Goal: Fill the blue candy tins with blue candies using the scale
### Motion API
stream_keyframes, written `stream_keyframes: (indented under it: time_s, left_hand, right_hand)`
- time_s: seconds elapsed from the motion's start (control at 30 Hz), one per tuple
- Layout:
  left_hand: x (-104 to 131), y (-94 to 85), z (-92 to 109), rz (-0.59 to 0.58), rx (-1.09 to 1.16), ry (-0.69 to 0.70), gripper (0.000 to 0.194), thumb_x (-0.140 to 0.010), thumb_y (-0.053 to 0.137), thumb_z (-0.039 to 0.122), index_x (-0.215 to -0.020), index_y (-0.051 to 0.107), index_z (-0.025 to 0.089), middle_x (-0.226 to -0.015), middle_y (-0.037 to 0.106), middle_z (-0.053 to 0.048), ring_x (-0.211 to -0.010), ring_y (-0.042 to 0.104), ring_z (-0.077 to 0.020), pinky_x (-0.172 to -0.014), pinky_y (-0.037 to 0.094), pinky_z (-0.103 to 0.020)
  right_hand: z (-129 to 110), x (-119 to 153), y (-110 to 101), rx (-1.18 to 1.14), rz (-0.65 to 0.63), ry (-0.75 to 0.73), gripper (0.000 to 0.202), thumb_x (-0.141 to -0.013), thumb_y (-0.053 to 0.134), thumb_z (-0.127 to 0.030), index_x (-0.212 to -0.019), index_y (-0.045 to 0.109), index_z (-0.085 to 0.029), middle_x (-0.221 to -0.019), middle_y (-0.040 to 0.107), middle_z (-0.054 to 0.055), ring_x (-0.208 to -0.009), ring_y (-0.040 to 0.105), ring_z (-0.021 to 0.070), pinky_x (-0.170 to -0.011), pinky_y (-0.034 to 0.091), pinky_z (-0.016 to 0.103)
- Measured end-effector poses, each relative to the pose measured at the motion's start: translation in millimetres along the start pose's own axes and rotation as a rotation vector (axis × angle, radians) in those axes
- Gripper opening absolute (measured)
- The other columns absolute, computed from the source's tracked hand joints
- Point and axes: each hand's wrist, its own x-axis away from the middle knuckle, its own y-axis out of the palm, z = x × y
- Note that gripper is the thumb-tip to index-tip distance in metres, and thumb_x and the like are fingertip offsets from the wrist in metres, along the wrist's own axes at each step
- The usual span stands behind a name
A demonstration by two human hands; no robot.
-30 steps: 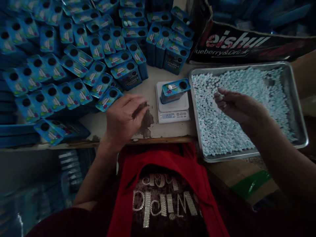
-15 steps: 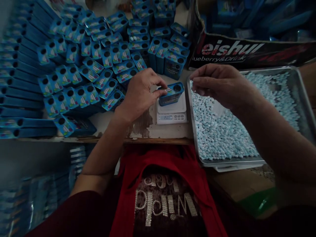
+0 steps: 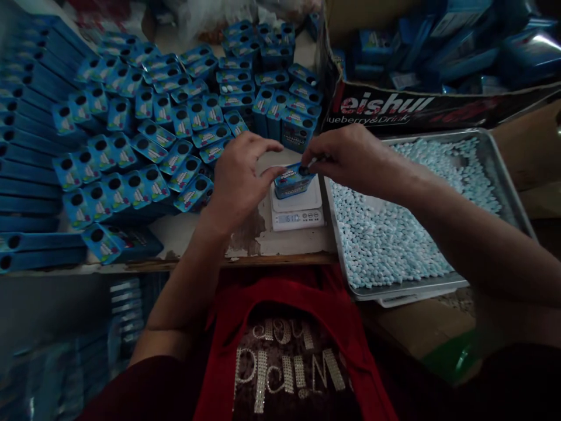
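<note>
A blue box [image 3: 291, 182] with a round hole in its top stands on a small white scale [image 3: 298, 218], whose display is lit. My left hand [image 3: 246, 175] is at the box's left end, thumb at its top edge and fingers apart. Over the box's right end my right hand [image 3: 335, 155] is pinched at the hole; what its fingertips hold, if anything, is hidden. To the right, a metal tray [image 3: 397, 290] holds a layer of small pale blue and white pieces, under my right forearm.
Many blue boxes [image 3: 151, 140] with round holes stand in rows on the left of the table [image 3: 245, 240]. Behind the tray sits a large dark printed carton [image 3: 438, 108] holding more blue packs. A white object lies under the tray's front edge.
My right hand has moved left from above the tray's corner to the box's hole. My left fingers have lifted from the box top. The view has shifted slightly.
</note>
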Motion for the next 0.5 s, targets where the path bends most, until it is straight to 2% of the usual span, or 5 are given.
stream_keyframes:
  time_s: [0.13,0.23,0.3,0.43,0.5]
  left_hand:
    - [27.6,-15.6,-19.2,0.04,-0.034,-0.04,0.024,-0.118,0.083,0.043,-0.136,0.084,0.029,-0.136,0.082,-0.01,-0.131,0.08,-0.0333,-0.119,0.068,-0.049]
    - [36.7,-16.9,-23.8,0.029,-0.016,-0.059,0.029,-0.115,0.086,0.043,-0.137,0.084,0.025,-0.136,0.082,-0.01,-0.13,0.08,-0.0334,-0.117,0.068,-0.048]
    - [37.1,-15.7,-23.8,0.018,0.023,-0.068,0.029,-0.113,0.089,0.043,-0.136,0.084,0.027,-0.135,0.083,-0.009,-0.127,0.081,-0.0331,-0.113,0.069,-0.047]
    - [34.8,-17.7,-21.5,0.013,0.089,-0.082,0.027,-0.111,0.091,0.047,-0.134,0.085,0.034,-0.137,0.083,-0.006,-0.126,0.081,-0.0348,-0.111,0.07,-0.05]
    - [34.4,-19.8,-20.5,0.026,0.093,-0.075,0.026,-0.112,0.088,0.051,-0.132,0.085,0.035,-0.138,0.083,-0.006,-0.131,0.08,-0.0361,-0.117,0.068,-0.053]
  right_hand:
    - [6.7,-10.6,6.0,0.092,-0.021,-0.035,0.02,-0.09,0.108,-0.028,-0.101,0.092,-0.03,-0.085,0.077,0.002,-0.107,0.08,0.0323,-0.094,0.058,0.039]
    - [11.5,-13.0,7.2,0.022,-0.005,0.019,0.032,-0.083,0.116,-0.035,-0.103,0.092,-0.029,-0.084,0.076,0.002,-0.103,0.079,0.0331,-0.088,0.059,0.04]
    - [7.4,-13.0,6.4,0.014,0.003,0.06,0.032,-0.083,0.116,-0.035,-0.102,0.091,-0.028,-0.086,0.076,0.003,-0.101,0.079,0.0331,-0.085,0.059,0.04]
    - [-10.4,-8.8,-0.3,0.154,0.076,0.09,0.014,-0.094,0.101,-0.012,-0.102,0.092,-0.02,-0.09,0.08,0.004,-0.091,0.075,0.026,-0.085,0.055,0.039]
    - [-11.6,-3.4,-6.7,0.084,0.144,0.143,0.012,-0.095,0.097,-0.004,-0.099,0.092,-0.014,-0.087,0.081,0.004,-0.079,0.069,0.0187,-0.081,0.051,0.037]
